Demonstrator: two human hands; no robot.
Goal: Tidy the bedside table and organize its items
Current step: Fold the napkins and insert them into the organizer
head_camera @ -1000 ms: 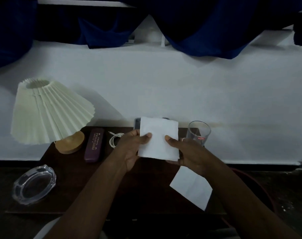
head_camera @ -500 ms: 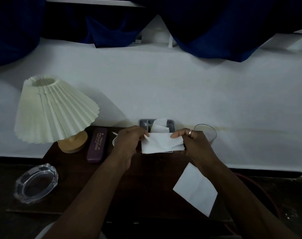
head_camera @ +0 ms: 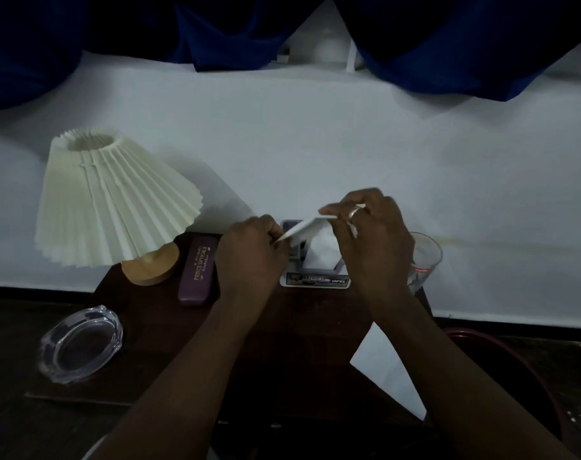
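A folded white paper (head_camera: 304, 227) is held in the frame centre, one end pinched by the left hand (head_camera: 249, 257), the other by the right hand (head_camera: 375, 247), above a grey tray (head_camera: 315, 281).

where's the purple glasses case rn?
Head view, left of centre: the purple glasses case lies on the dark table, between the lamp base and the left hand.

A single wide-angle head camera looks forward and down, close over the bedside table (head_camera: 156, 327), the lamp (head_camera: 116, 200) at ten o'clock.
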